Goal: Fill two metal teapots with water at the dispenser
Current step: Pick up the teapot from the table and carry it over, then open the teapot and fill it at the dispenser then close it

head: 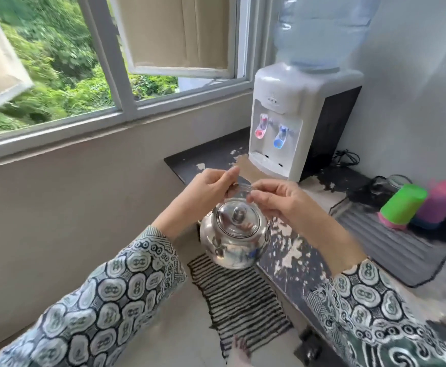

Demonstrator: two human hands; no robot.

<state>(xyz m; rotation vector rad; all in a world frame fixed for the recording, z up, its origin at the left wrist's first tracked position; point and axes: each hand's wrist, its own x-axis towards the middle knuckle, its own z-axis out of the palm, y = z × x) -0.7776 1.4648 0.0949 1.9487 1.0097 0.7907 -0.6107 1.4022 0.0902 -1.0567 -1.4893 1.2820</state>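
Note:
A shiny metal teapot point(233, 238) with its lid on hangs in the air in front of me, above the floor by the counter's edge. Its thin wire handle is raised. My left hand point(211, 189) and my right hand point(274, 198) both pinch that handle from either side. The white water dispenser point(290, 102) stands on the counter beyond, with a red tap point(261, 127) and a blue tap point(280, 137) over a drip tray. A large blue water bottle point(322, 30) sits on top. Only one teapot is in view.
The dark worn counter point(296, 255) runs along the right. On it lie a grey ridged mat point(391, 242), a green cup point(402, 205) and a pink cup point(440, 201) turned upside down. A striped floor mat point(240, 295) lies below. Open windows are at the left.

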